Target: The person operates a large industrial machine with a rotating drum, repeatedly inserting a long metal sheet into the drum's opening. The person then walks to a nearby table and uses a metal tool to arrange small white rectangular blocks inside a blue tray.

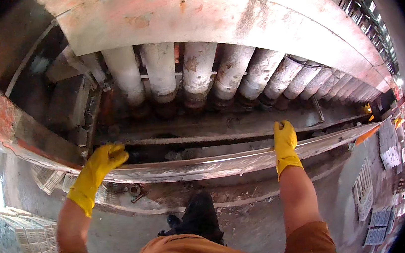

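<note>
Both my hands wear yellow rubber gloves and reach forward to a long, dirty metal panel [202,168] that runs across in front of my body. My left hand [101,165] is closed at the panel's left end, its fingers curled toward the dark gap behind. Farther right, my right hand [285,143] closes over the panel's upper edge, with the fingertips on the far side. A narrow ledge [204,137] runs behind the panel, beyond the dark gap. The undersides of both grips are hidden.
A row of thick, stained grey pipes [199,69] stands behind the ledge, under a broad, rust-marked metal hood [199,9]. An orange-edged frame [12,123] rises at left. Stacked pale plastic crates [23,237] stand lower left; more crates [363,190] lie at right. Concrete floor [125,235] surrounds my legs.
</note>
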The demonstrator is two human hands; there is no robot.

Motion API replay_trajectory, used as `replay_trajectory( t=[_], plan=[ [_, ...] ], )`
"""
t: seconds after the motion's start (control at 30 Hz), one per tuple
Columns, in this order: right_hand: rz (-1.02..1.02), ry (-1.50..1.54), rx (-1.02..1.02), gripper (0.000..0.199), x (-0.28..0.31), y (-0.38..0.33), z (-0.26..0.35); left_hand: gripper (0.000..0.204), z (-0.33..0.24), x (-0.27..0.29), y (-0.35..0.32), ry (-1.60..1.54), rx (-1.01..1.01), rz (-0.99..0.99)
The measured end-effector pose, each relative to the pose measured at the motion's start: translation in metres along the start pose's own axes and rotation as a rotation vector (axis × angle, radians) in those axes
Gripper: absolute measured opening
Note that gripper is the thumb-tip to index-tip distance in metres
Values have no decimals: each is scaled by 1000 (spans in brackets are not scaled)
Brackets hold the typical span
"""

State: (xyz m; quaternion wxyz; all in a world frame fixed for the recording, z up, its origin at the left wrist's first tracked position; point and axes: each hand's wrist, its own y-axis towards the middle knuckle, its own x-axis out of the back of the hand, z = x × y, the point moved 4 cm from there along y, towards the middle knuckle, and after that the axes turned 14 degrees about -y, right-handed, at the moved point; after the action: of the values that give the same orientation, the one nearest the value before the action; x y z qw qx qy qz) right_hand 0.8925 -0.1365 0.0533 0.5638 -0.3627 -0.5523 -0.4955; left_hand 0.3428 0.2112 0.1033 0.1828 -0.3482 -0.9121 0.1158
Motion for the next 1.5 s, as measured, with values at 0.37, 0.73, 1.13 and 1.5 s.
replay_trajectory(
  t=[0.37, 0.73, 1.13, 1.5],
  plan=[
    [-132, -325, -157, 54, 33, -68, -20, 74, 17, -22, -50, 1112, -97, 333],
    [152, -321, -86, 52, -16, -50, -69, 88, 43, -30, -68, 1041, -485, 181],
    [142, -341, -129, 42, -9, -65, -73, 91, 69, -36, -72, 1016, -641, 84],
    [141, -228, -139, 50, -9, -102, -103, 93, 97, -49, -104, 1027, -669, 80]
  ],
)
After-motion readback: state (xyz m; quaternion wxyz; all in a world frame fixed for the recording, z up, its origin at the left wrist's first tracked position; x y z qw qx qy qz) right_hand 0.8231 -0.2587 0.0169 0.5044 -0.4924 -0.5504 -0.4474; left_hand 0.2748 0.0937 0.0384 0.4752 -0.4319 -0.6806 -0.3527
